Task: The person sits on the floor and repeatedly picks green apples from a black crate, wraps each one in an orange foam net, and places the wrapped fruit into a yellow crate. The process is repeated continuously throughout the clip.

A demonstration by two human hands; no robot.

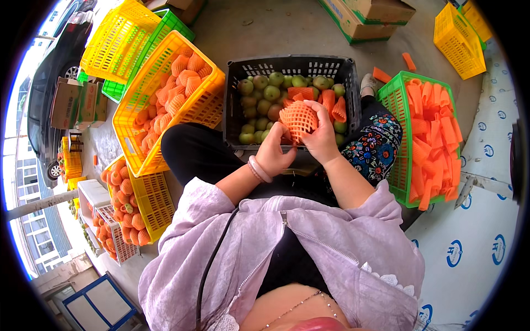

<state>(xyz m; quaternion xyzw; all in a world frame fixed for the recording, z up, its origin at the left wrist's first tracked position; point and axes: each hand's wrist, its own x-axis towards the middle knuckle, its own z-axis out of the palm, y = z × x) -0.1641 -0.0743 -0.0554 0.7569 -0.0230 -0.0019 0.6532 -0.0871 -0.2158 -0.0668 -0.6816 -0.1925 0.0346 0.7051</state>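
Both my hands hold one round fruit in an orange foam net sleeve (299, 120), above the near part of a black plastic crate (290, 60). My left hand (271, 151), with a pale bangle at its wrist, grips the sleeve's lower left. My right hand (322, 134) wraps its right side, fingers over the top. Loose green fruits (271, 93) with some reddish skins fill the crate. Several folded foam sleeves (328, 99) lie on them at the right. How far the sleeve covers the held fruit's underside is hidden.
At left, a yellow crate (124, 120) holds sleeved fruits, with another yellow crate (155, 207) of them below. A green crate (395, 145) of foam sleeves stands at right. Cardboard boxes (364, 25) and stacked crates (120, 39) stand farther off. Two sleeves (381, 75) lie on the floor.
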